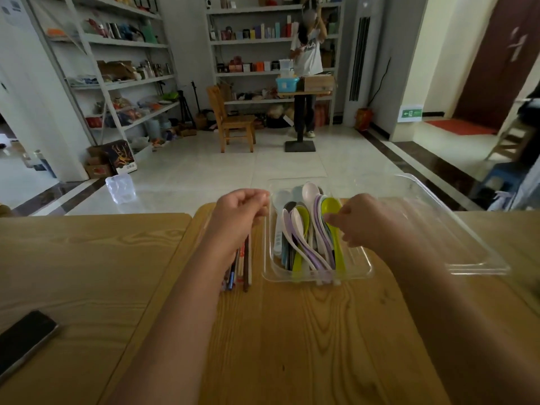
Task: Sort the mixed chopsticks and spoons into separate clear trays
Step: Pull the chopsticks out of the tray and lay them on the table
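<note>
A clear tray (362, 270) in the middle of the wooden table holds several spoons (304, 241) in white, lilac, lime and dark colours. My right hand (362, 220) is over its right side, fingers pinched on the bowl of a lime green spoon (331, 207). Left of that tray lie several chopsticks (242, 267), dark, red and blue, in a second clear tray (264, 229) whose walls barely show. My left hand (238, 220) hovers over the chopsticks' far ends with fingers curled; whether it holds any is hidden.
A large clear tray (467, 247) sits empty at the right. A black phone (23, 340) lies at the table's left front. Beyond the table are a tiled floor, a wooden chair (230, 118), shelves, and a person standing at a small stand (304, 92).
</note>
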